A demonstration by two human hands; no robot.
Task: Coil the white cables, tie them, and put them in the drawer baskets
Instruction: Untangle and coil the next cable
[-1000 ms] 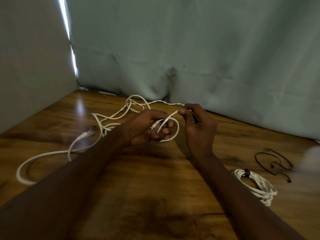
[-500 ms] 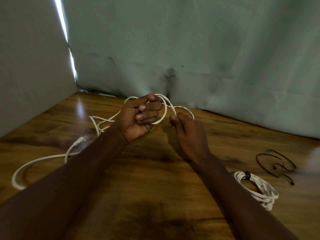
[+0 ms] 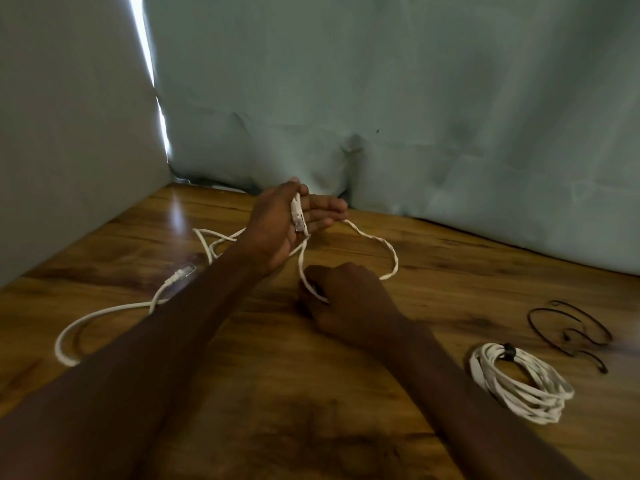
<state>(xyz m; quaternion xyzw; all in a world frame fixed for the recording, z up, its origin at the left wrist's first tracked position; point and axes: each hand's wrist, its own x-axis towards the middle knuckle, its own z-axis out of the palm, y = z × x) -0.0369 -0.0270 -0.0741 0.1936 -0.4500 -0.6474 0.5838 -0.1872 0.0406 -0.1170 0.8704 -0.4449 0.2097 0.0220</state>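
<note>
- The left hand (image 3: 287, 223) is opening up from the fist it was making half a second ago, and the right hand (image 3: 346, 299) is dropping lower, dragging a fresh loop out with it.
- The loose white cable (image 3: 388, 251) is draping from the left palm, its connector (image 3: 298, 216) lying pinned under the thumb while the fingers are stretching out straight.
- The right hand is pinching the cable down near the tabletop (image 3: 277, 393), fingers curling round it.
- The rest of that cable is trailing off left across the wood, its other plug (image 3: 181, 273) lying beside the left forearm.
- Judging by this, coiling is only just beginning: one loop is forming.
- Next up, that loop needs carrying to the left palm and laying over the connector, without twisting.
- A finished coil (image 3: 519, 382), already tied, is sitting at right.
- Black ties (image 3: 571, 332) are waiting just beyond it.
- No drawer baskets are showing.
</note>
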